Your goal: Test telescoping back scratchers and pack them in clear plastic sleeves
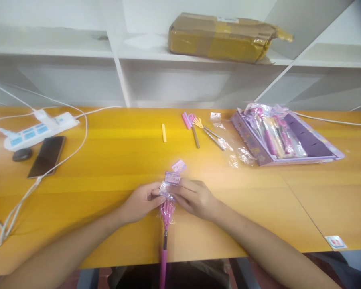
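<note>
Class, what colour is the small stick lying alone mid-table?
Yellow stick, clearest in the head view.

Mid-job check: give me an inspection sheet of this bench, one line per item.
Surface: yellow wooden table, a small sticker near its front right edge.
Job's things: pink claw-shaped back scratcher in clear wrap, with small purple tags at its top.
Clutter: purple gift box with pens, loose clear wrappers, two small scratchers, yellow stick, phone, dark round object.
Grippers: left hand and right hand both pinch the wrap at the scratcher's head.
Cables: white power strip with white cords trailing left.
Surroundings: white shelves, taped cardboard parcel.
</note>
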### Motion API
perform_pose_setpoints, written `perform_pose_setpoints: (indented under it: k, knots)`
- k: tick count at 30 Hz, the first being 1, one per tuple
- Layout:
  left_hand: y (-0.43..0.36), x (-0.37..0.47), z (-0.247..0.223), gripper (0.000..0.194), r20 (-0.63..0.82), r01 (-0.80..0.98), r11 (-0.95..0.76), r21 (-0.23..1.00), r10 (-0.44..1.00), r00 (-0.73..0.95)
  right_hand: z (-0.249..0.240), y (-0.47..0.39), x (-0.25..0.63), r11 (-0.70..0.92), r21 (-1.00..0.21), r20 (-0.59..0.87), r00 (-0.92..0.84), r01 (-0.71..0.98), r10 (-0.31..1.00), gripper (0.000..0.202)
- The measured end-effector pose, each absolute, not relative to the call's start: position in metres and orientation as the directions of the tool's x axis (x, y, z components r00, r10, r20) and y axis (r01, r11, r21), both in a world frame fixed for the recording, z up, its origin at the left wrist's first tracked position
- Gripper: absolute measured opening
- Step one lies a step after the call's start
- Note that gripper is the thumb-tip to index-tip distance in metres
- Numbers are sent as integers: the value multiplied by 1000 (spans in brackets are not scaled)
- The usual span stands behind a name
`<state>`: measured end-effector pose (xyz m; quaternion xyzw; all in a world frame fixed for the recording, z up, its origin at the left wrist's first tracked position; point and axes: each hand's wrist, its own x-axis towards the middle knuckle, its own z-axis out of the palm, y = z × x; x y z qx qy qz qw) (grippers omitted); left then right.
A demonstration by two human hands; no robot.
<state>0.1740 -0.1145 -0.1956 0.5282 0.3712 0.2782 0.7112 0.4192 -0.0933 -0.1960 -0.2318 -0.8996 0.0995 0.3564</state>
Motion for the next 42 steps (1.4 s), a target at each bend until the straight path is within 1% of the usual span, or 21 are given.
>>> perform_pose_setpoints:
  k: [3,8,12,21,24,26,29,33,39,42]
  knots:
    - [-114,174,-195,43,-223,-19,283,959,791,569,-196,-92,422,886,-321,586,-664,335,463,33]
    - [-113,172,-196,42,-213,-28,274,961,804,556,-188,-90,425,899,-199,566,-703,390,430,29]
    - [-112,171,-201,42,-210,-71,294,953,813,543,-181,-89,424,901,-153,567,-710,406,416,26]
    - [-109,170,-209,42,-174,-166,291,942,849,499,-179,-89,426,908,-154,550,-730,389,406,35]
    - [-109,169,-211,40,-179,-200,300,933,867,466,-179,-89,426,912,-158,546,-737,378,400,34]
    - [-109,169,-209,37,-200,-169,301,939,873,446,-180,-89,425,914,-153,542,-741,377,396,29]
    - [-110,171,-205,38,-227,-86,288,954,879,420,-181,-91,421,917,-151,539,-747,370,390,21]
    - [-111,173,-199,39,-246,15,262,965,882,402,-183,-91,417,913,-176,532,-745,368,403,18]
    - [-110,172,-195,42,-244,46,249,967,867,434,-183,-89,418,910,-199,461,-784,364,415,17]
    - [-110,173,-194,42,-244,27,260,965,863,443,-182,-88,418,915,-199,448,-797,352,404,18]
